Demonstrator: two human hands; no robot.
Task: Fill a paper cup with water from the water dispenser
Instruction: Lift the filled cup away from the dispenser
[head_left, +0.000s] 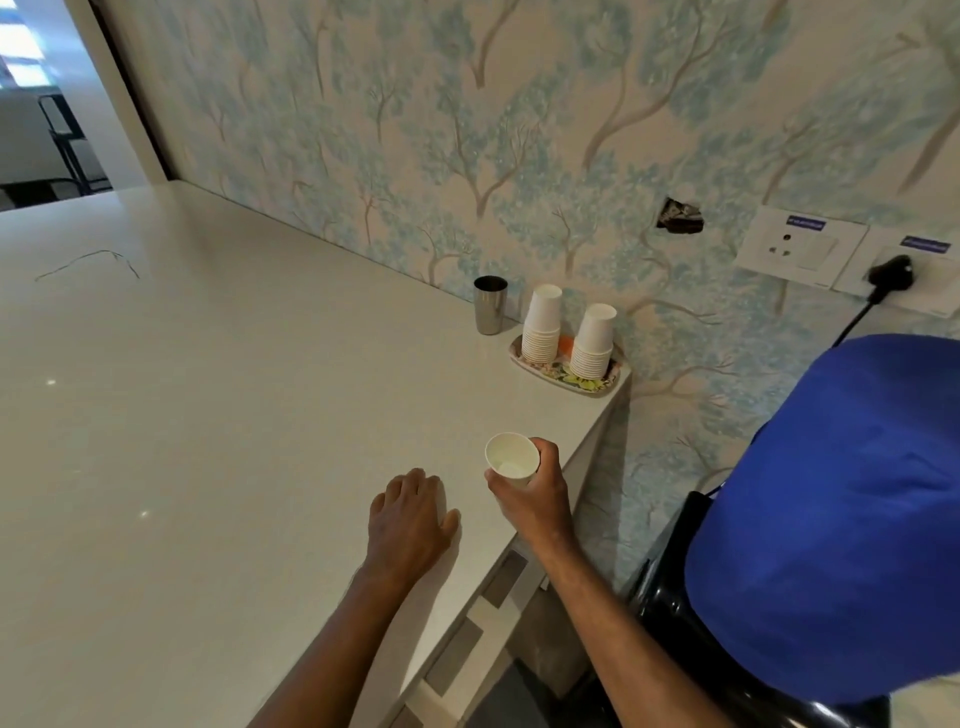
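My right hand (535, 496) grips a white paper cup (511, 458) from below, just above the counter's right edge; the cup tilts toward me and looks empty. My left hand (410, 514) lies flat, palm down, on the white counter (208, 415), a little left of the cup. The water dispenser stands at the lower right, off the counter's end: a blue-covered bottle (841, 519) on a black body (670, 597). Its taps are out of sight.
Two stacks of upturned paper cups (569, 332) stand on a small floral tray (602, 387) against the wall. A steel tumbler (489, 304) sits just left of them. Wall sockets with a black plug (891, 273) are above the dispenser.
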